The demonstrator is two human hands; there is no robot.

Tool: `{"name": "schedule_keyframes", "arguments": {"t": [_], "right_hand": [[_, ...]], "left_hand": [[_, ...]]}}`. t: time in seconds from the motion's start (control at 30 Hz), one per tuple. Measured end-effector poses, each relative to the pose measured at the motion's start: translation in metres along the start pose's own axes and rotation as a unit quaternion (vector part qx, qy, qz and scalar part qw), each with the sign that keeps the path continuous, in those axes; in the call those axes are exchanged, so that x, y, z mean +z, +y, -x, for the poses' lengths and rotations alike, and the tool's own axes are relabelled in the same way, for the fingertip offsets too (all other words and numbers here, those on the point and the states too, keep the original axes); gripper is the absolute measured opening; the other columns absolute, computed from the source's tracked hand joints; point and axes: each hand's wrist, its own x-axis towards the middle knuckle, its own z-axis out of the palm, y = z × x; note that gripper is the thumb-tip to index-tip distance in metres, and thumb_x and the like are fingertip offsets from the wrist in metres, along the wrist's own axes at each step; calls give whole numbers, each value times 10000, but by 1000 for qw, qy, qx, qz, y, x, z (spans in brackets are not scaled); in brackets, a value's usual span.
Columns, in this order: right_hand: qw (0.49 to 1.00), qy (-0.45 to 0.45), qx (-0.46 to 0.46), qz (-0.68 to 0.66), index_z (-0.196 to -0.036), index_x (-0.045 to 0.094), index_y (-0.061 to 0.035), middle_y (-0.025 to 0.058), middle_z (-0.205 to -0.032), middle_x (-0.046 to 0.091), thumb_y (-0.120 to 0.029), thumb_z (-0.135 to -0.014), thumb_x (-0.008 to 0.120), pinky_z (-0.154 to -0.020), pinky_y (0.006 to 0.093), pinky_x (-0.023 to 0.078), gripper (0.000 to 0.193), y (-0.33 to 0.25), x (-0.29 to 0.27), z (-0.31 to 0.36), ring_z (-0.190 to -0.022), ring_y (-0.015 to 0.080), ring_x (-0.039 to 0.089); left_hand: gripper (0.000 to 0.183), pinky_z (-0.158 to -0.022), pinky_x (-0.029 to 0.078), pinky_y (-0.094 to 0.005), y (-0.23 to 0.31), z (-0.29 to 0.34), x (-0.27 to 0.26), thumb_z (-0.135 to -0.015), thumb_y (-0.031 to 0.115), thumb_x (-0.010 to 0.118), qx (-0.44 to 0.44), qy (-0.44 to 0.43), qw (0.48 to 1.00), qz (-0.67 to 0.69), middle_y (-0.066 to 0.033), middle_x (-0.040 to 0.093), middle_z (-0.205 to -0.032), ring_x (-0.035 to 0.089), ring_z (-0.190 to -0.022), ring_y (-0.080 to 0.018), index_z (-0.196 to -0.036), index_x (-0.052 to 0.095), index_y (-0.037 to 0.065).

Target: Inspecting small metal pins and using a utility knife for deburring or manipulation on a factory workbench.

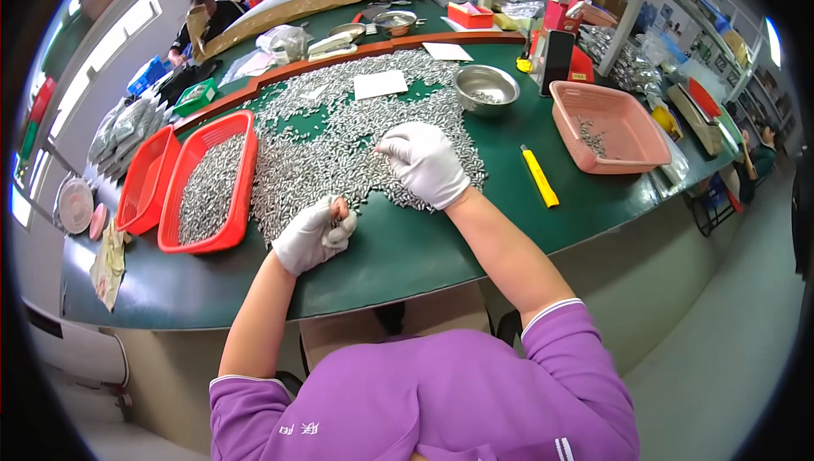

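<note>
Many small silvery metal pieces (339, 156) lie spread across the green table in front of me. My left hand (315, 236), in a white glove with bare fingertips showing, is closed at the near edge of the spread. Its curled fingers hide whatever they hold. Over the right-hand part of the pieces, my right hand (421, 164), also white-gloved, is closed with thumb and fingertips together, pointing left. Anything in that pinch is too small to make out. A red basket (248, 164) heaped with similar pieces stands left of my left hand.
Another red basket (140, 194) is farther left. At right are a steel bowl (509, 88), a yellow utility knife (539, 177), a pink basket (632, 160) and an upright phone (556, 62). White cards (380, 84) lie on the pieces; a wooden strip (280, 78) borders them. Other people work beyond.
</note>
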Motion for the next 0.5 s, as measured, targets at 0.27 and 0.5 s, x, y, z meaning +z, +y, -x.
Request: {"name": "schedule_keyframes", "arguments": {"t": [0.27, 0.5], "right_hand": [[998, 18, -30, 46, -829, 698, -86, 73, -820, 665, -7, -692, 667, -682, 350, 530, 162, 3, 2, 3, -743, 258, 642], [999, 26, 1, 47, -822, 696, -106, 72, -808, 664, -2, -689, 671, -668, 351, 524, 171, 9, 1, 9, -738, 258, 638]], "left_hand": [[149, -514, 310, -187, 2, 0, -4, -919, 249, 585, 9, -12, 1000, 6, -2, 469, -739, 326, -539, -53, -924, 523, 114], [80, -513, 317, -195, -5, 2, -2, -903, 170, 575, 6, 3, 1000, 13, -18, 502, -770, 364, -553, -68, -896, 509, 124]]}}
